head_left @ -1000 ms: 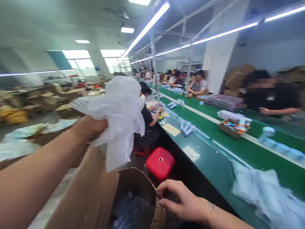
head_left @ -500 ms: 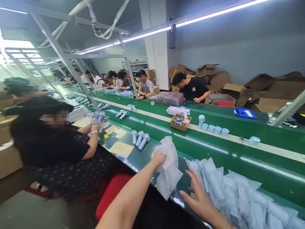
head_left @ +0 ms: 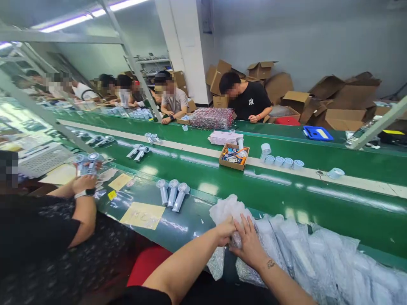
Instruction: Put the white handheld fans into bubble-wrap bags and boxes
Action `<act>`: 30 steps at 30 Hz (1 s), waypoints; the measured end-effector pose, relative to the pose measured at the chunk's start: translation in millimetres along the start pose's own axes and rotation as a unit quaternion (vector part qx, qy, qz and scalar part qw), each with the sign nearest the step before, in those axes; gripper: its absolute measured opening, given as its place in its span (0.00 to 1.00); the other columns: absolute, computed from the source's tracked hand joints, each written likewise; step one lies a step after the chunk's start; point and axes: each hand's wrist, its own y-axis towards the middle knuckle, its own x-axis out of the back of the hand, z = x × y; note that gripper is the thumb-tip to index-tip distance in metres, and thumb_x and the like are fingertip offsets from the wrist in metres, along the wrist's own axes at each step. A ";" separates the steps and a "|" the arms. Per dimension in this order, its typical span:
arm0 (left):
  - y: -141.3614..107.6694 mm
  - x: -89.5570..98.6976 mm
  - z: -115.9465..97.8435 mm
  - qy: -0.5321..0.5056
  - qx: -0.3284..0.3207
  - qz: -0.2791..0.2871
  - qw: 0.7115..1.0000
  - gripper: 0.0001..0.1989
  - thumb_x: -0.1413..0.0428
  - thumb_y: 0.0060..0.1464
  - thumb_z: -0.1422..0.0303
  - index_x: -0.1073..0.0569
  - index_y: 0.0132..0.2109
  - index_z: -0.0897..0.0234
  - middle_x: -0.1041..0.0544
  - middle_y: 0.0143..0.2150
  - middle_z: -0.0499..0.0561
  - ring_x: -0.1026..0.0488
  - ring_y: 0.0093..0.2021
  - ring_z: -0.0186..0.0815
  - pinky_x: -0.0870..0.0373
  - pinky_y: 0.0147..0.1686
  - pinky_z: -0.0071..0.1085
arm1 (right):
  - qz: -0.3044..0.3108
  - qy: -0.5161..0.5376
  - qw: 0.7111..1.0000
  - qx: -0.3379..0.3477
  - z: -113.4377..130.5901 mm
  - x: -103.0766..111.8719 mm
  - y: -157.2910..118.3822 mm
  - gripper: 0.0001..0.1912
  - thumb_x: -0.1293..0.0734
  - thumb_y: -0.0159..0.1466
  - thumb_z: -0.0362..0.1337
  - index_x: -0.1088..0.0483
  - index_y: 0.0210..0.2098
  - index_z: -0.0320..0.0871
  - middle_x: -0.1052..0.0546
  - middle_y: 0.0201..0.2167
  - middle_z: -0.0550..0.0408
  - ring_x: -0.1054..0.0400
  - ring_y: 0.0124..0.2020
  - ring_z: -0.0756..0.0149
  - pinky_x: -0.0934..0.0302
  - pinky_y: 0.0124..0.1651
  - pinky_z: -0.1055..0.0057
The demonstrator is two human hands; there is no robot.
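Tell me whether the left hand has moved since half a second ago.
Yes, the left hand has moved rightward in view, away from the three pale-blue pieces lying on the bench.

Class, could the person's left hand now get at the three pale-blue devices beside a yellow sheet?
Probably yes: nothing visible stands between the left hand and the devices, though that hand grips bubble wrap and may need freeing first.

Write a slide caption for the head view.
Left hand gripping white bubble wrap, right hand close by, beside a row of wrapped items on a green worktop.
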 end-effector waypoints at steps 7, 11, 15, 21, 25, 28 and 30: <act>-46.7 113.9 -50.4 0.096 0.061 0.022 0.993 0.31 0.32 0.34 0.69 0.29 0.49 0.61 0.35 0.61 0.60 0.34 0.57 0.49 0.26 0.44 0.39 | 0.106 0.007 0.991 -0.077 5.7 5.4 16.7 0.43 0.31 0.53 0.42 0.47 0.66 0.46 0.58 0.72 0.47 0.74 0.71 0.49 0.59 0.67 0.47; -43.8 123.2 -31.3 -0.089 0.021 -0.095 0.991 0.21 0.39 0.42 0.72 0.34 0.46 0.62 0.25 0.45 0.54 0.25 0.44 0.38 0.27 0.42 0.32 | 0.168 0.022 0.986 -0.003 28.0 23.5 29.2 0.41 0.32 0.53 0.42 0.45 0.65 0.46 0.52 0.70 0.47 0.72 0.71 0.47 0.67 0.66 0.38; -29.2 84.1 1.1 -0.161 0.028 -0.132 0.978 0.23 0.46 0.47 0.73 0.39 0.51 0.56 0.28 0.53 0.53 0.26 0.50 0.38 0.26 0.43 0.33 | 0.157 0.040 0.986 0.035 39.1 44.0 19.4 0.44 0.30 0.53 0.47 0.46 0.65 0.47 0.47 0.69 0.44 0.62 0.70 0.42 0.70 0.63 0.30; -54.5 85.1 -15.0 0.205 0.016 0.021 0.978 0.39 0.43 0.43 0.74 0.41 0.63 0.52 0.42 0.68 0.54 0.42 0.65 0.48 0.37 0.58 0.46 | -0.074 -0.018 0.984 -0.161 18.5 41.7 -53.2 0.33 0.34 0.59 0.41 0.44 0.63 0.45 0.44 0.63 0.38 0.46 0.63 0.42 0.44 0.59 0.44; -83.9 120.8 -25.7 0.474 -0.048 0.038 0.878 0.43 0.43 0.40 0.77 0.41 0.65 0.52 0.41 0.68 0.50 0.47 0.67 0.51 0.54 0.66 0.48 | 0.005 -0.026 0.984 -0.176 8.9 14.5 -78.0 0.44 0.33 0.51 0.28 0.48 0.65 0.52 0.48 0.65 0.41 0.45 0.62 0.40 0.40 0.57 0.48; -85.4 122.8 -6.8 0.533 -0.020 0.011 0.846 0.43 0.41 0.40 0.75 0.42 0.66 0.55 0.41 0.68 0.54 0.46 0.66 0.54 0.51 0.64 0.49 | 0.014 -0.003 0.986 -0.164 4.3 -2.5 -64.6 0.41 0.39 0.53 0.23 0.47 0.65 0.47 0.46 0.64 0.41 0.45 0.64 0.46 0.42 0.60 0.53; -74.0 108.3 11.2 0.526 -0.035 -0.012 0.850 0.41 0.42 0.41 0.75 0.41 0.65 0.64 0.39 0.65 0.59 0.42 0.64 0.50 0.47 0.63 0.42 | 0.020 0.020 0.990 -0.140 0.4 -6.7 -48.9 0.38 0.41 0.54 0.23 0.46 0.64 0.43 0.42 0.63 0.40 0.44 0.63 0.49 0.44 0.62 0.54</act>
